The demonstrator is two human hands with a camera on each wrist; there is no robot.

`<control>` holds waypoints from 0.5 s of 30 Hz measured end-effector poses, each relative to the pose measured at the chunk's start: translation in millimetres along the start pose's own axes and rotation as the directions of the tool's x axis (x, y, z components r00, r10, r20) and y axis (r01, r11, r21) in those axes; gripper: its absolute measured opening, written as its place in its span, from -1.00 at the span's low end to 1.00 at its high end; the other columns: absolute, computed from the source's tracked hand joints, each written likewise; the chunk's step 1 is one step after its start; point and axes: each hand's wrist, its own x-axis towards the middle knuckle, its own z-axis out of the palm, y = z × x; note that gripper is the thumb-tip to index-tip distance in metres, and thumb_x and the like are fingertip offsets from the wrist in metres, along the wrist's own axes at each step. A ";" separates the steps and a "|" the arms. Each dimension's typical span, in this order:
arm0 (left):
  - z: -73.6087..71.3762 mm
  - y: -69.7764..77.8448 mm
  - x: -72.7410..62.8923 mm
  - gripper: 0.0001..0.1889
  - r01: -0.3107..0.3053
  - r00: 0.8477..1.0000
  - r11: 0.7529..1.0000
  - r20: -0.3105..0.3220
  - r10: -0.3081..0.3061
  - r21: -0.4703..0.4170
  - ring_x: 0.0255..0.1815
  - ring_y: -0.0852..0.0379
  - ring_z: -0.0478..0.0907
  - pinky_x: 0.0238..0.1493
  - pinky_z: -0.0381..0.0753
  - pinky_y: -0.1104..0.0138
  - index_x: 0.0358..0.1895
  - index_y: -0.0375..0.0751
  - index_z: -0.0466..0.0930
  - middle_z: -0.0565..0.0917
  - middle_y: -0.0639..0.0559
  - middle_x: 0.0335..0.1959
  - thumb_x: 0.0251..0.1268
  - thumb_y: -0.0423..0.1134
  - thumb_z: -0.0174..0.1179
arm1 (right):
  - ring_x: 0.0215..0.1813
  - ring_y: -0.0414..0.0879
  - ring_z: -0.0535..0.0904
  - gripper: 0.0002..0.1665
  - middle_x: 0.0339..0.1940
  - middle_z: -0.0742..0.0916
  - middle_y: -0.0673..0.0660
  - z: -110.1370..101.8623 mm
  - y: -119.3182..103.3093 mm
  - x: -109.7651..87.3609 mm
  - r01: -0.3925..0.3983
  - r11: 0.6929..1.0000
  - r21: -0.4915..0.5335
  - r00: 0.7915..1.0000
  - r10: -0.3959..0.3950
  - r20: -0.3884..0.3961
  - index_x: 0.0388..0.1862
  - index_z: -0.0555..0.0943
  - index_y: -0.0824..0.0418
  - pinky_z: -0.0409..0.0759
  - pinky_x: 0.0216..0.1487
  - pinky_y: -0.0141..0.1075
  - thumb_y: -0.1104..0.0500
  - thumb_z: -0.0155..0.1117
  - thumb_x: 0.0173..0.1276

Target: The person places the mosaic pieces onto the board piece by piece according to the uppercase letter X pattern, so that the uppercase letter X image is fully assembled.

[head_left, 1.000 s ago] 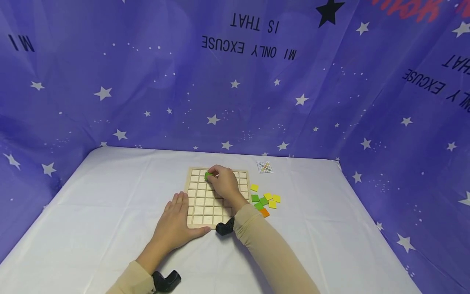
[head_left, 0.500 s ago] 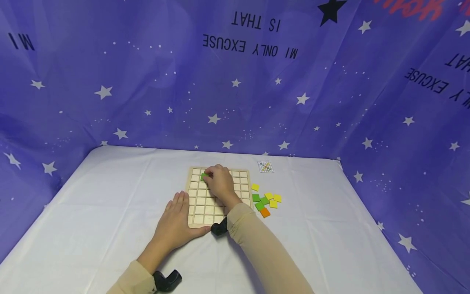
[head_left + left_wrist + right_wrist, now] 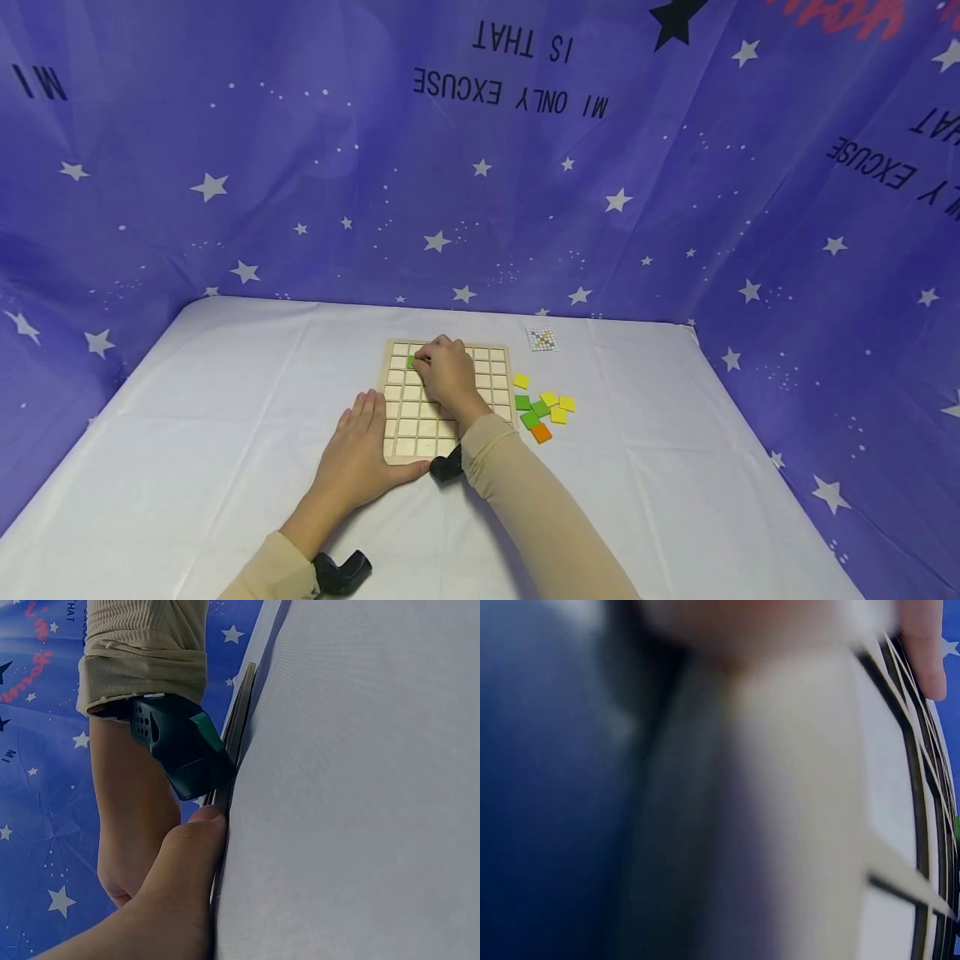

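A light wooden grid board (image 3: 407, 417) lies on the white-covered table. My left hand (image 3: 351, 467) rests flat at its near left corner, fingers straight along the left edge and thumb along the front edge. Over the board's far left part, my right hand (image 3: 448, 372) pinches a small green tile (image 3: 411, 362) between thumb and fingertips, close over a square near the top left. The hand covers part of this tile and the middle squares. In the left wrist view the thumb (image 3: 196, 832) lies against the board's edge. Blur fills much of the right wrist view, with grid bars (image 3: 919, 802) at right.
Right of the board lie loose square tiles: several yellow ones (image 3: 558, 415), some green ones (image 3: 531, 420) and an orange one (image 3: 542, 432). A small card with a coloured grid pattern (image 3: 542, 340) lies beyond them. A purple star-printed cloth (image 3: 337, 167) hangs behind the table.
My right hand has moved slightly left with the green tile, then almost stopped, the tile now lower at a square near the top left. The left hand has stayed in place.
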 end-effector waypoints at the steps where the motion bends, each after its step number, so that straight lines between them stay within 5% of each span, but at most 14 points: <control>1: -0.1 0.1 0.1 0.40 0.002 1.000 1.000 0.000 -0.002 0.000 0.57 -0.34 0.10 0.55 0.14 -0.13 0.48 -0.59 0.06 0.18 -0.47 0.50 -0.16 0.60 0.22 | 0.04 -0.10 0.52 -0.72 0.02 0.66 -0.07 -0.3 0.1 -0.3 0.003 1.000 -0.005 1.000 -0.003 0.006 0.00 0.73 -0.06 0.57 0.10 -0.16 -0.09 0.23 0.45; 7: -0.2 -0.9 -0.7 0.42 0.008 1.000 1.000 0.002 -0.008 -0.004 0.57 -0.35 0.07 0.56 0.09 -0.13 0.48 -0.60 0.04 0.16 -0.48 0.51 -0.17 0.61 0.22 | 0.04 -0.09 0.51 -0.74 0.05 0.65 -0.04 -5.7 3.4 -5.4 0.074 0.997 0.005 0.997 -0.074 0.019 -0.01 0.74 -0.03 0.59 0.05 -0.21 -0.04 0.25 0.45; 15: -0.1 -0.8 -1.2 0.41 0.000 1.000 1.000 -0.019 0.000 -0.011 0.56 -0.37 0.10 0.54 0.13 -0.15 0.47 -0.61 0.06 0.19 -0.50 0.49 -0.16 0.61 0.22 | 0.08 -0.08 0.48 -0.70 0.12 0.64 -0.04 -28.7 26.0 -20.9 0.095 0.980 0.175 0.994 -0.102 0.034 0.12 0.68 0.00 0.58 0.10 -0.15 0.01 0.21 0.48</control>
